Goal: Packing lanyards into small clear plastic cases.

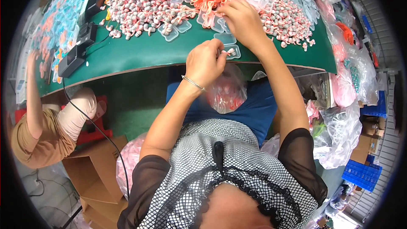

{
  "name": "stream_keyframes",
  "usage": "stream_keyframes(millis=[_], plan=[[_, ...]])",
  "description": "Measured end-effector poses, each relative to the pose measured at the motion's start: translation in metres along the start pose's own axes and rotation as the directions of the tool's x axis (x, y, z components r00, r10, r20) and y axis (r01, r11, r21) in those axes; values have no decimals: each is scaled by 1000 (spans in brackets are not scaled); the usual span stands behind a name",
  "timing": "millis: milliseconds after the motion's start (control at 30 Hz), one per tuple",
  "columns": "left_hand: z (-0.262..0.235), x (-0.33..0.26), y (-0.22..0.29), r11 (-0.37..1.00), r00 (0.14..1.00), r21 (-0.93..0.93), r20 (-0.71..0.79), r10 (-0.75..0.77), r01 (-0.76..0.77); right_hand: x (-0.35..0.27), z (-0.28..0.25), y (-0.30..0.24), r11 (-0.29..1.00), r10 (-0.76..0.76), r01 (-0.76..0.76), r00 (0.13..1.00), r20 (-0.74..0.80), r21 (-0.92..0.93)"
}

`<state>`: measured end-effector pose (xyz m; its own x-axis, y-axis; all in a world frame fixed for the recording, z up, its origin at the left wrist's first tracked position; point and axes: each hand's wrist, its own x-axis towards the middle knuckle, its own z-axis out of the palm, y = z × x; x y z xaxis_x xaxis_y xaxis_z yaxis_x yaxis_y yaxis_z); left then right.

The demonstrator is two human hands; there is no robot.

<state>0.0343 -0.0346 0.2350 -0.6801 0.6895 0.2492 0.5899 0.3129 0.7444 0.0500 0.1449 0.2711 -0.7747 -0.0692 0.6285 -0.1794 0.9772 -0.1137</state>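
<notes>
We see a packing workshop: a green bench [140, 55] heaped with earplugs [140, 4], small clear cases [171, 32], stuffed plastic bags [343, 131] and cardboard boxes [95, 174].

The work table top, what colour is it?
Dark green: the table top shows best in the head view, under the earplug piles, with a brown front edge.

Left hand [206, 61]: held curled near the front edge of the table, fingers bent inward, thumb and fingertips pinched together.
Left wrist: a thin bangle is worn on it; the wrist is bent slightly back.
Left forearm: bare, raised steeply from the lower middle toward the table's front edge.
Right hand [241, 19]: stretched farther over the table, palm down, fingers curled and closed at their tips.
Right forearm: bare, extended diagonally; the upper arm is covered by a dark sheer sleeve.
</notes>
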Motion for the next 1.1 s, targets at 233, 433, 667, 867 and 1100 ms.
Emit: stream_keyframes(millis=[233, 433, 667, 867, 1100], plan=[[-6, -5, -2, 995, 994, 28, 61, 91, -93, 30, 36, 19, 949, -101, 149, 978, 182, -276], [-5, -6, -9, 989, 989, 8, 17, 148, -148, 10, -2, 13, 996, -11, 16, 998, -61, 90], [-11, -3, -14, 992, 991, -71, 71, 113, -108, -54, -44, -31, 965, 68, -115, 978, 199, 235], [-7, 0, -16, 987, 987, -61, 59, 150, -146, -63, -34, -29, 978, -8, -32, 981, 193, 206], [-12, -3, -9, 992, 986, -31, 110, 121, -119, -74, -38, -37, 996, -36, 17, 978, 205, 93]])
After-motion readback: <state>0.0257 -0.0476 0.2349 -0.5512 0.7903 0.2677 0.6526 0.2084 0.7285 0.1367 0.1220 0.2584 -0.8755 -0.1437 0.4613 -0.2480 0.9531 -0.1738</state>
